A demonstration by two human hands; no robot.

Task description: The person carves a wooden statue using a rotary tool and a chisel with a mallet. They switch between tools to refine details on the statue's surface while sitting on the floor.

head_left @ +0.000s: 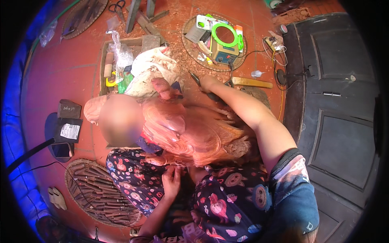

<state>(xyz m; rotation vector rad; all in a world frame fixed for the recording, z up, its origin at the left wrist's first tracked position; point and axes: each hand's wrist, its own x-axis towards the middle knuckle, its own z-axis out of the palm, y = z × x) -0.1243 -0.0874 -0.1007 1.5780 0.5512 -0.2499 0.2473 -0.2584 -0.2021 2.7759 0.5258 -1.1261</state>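
A reddish-brown wood carving [194, 129] with flowing grain lies across my lap; its rounded left end is partly blurred. My right hand [208, 84] reaches past the carving's far side, closed around a dark, pen-shaped rotary handpiece [194, 77] whose tip points away to the left. Close to the carving's near lower edge is my left hand [171, 181], its fingers bunched together. Whatever may be between those fingers is too small to make out. Patterned dark cloth [231, 198] covers my legs under the carving.
Beyond my right hand, a round woven tray [190, 52] bears a control box [225, 56] and a green ring [225, 35]. A wooden-handled tool [252, 83] lies nearby. Many chisels fill a basket [75, 165] at left, near a phone [62, 150]. Dark cabinet doors [340, 101] stand right.
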